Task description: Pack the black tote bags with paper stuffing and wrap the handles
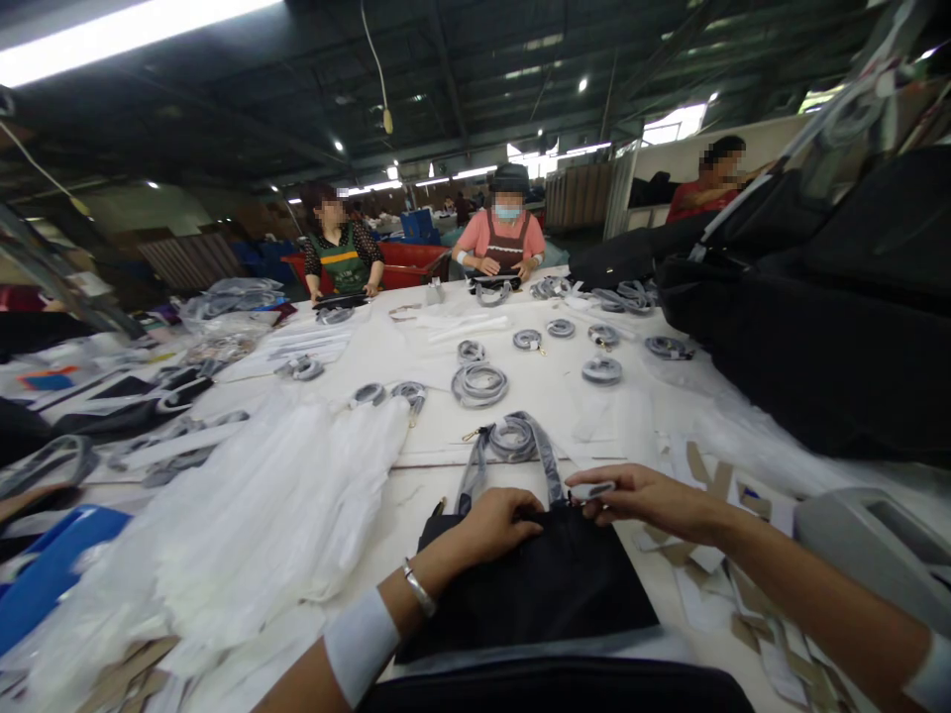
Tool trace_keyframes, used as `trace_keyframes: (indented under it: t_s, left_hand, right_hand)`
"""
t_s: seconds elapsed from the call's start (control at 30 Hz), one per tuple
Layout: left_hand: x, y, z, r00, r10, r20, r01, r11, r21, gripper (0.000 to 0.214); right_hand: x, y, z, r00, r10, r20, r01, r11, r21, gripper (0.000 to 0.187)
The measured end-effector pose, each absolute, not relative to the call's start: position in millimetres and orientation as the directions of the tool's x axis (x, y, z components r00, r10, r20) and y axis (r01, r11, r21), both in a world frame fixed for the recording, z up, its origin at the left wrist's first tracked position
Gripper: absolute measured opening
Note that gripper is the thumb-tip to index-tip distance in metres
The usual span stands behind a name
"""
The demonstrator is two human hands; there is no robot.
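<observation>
A black handbag (531,584) lies flat in front of me, its handles (550,460) wrapped in clear plastic and pointing away. My left hand (499,525) rests at the bag's top edge, its fingers curled and closed on the fabric. At the bag's upper right corner my right hand (631,498) is closed, pinching a small pale flat object (592,490) that I cannot identify. A coiled strap (512,436) in plastic lies between the handles. The undersides of my fingertips are hidden.
White plastic bags (282,505) are heaped at left. Several wrapped strap coils (481,384) are spread over the white table (416,456). Card and paper scraps (765,614) lie at right beside a grey machine (877,555). Black bags (832,317) pile up behind. Two co-workers (512,238) work across the table.
</observation>
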State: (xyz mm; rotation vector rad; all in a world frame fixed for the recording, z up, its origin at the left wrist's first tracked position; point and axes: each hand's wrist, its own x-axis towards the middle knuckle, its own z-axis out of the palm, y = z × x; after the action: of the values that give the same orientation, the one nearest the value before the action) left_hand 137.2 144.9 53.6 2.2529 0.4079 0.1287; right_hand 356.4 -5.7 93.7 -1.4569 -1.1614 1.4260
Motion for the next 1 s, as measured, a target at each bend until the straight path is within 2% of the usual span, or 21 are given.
trace_keyframes:
  t_s: [0.07, 0.13, 0.2, 0.27, 0.43, 0.57, 0.63, 0.77, 0.9, 1.0]
  left_hand:
    - [137.5, 144.0, 52.3, 0.937, 0.349, -0.035, 0.252, -0.602, 0.757, 0.024]
    - [136.7, 142.3, 51.7, 0.931, 0.364, -0.022, 0.254, -0.603, 0.756, 0.025]
    - [135.2, 139.4, 51.0, 0.927, 0.376, -0.012, 0.259, -0.615, 0.745, 0.026]
    - [134.2, 136.4, 48.8, 0.919, 0.394, -0.016, 0.282, -0.629, 0.725, 0.025]
    - [140.7, 136.5, 39.1, 0.894, 0.432, -0.118, 0.399, -0.648, 0.649, 0.028]
    - [151.7, 140.2, 36.5, 0.894, 0.390, -0.222, 0.446, -0.713, 0.541, 0.030]
    - [156.0, 141.1, 33.1, 0.892, 0.376, -0.250, 0.452, -0.741, 0.497, 0.030]
    - [157.3, 139.6, 16.2, 0.886, 0.416, -0.207, 0.464, -0.814, 0.349, 0.025]
    - [151.0, 135.9, -0.1, 0.906, 0.422, -0.040, 0.419, -0.875, 0.244, 0.019]
    - [148.2, 132.6, 2.3, 0.904, 0.427, -0.012, 0.420, -0.883, 0.208, 0.017]
  right_hand:
    - [345.1, 6.4, 86.4, -0.040, 0.977, -0.210, 0.139, -0.202, -0.969, 0.050]
    - [334.0, 18.2, 78.3, 0.025, 0.996, -0.081, 0.334, -0.085, -0.939, 0.034]
    - [324.6, 27.9, 71.5, 0.076, 0.995, 0.065, 0.560, 0.012, -0.829, 0.018]
    - [318.4, 35.3, 66.1, 0.092, 0.986, 0.141, 0.711, 0.034, -0.702, 0.013]
    - [316.5, 48.2, 59.0, 0.163, 0.986, -0.039, 0.886, -0.164, -0.435, 0.018]
    - [315.4, 59.7, 59.2, 0.136, 0.980, -0.147, 0.978, -0.156, -0.137, 0.015]
    - [312.7, 66.7, 57.2, 0.165, 0.974, -0.158, 0.984, -0.173, -0.043, 0.017]
    - [305.9, 75.5, 48.3, 0.180, 0.979, -0.095, 0.984, -0.179, 0.017, 0.028]
    - [303.4, 76.2, 43.4, 0.070, 0.994, -0.079, 0.997, -0.069, 0.019, 0.026]
    - [309.7, 76.3, 47.9, 0.009, 0.996, -0.094, 1.000, -0.010, -0.014, 0.022]
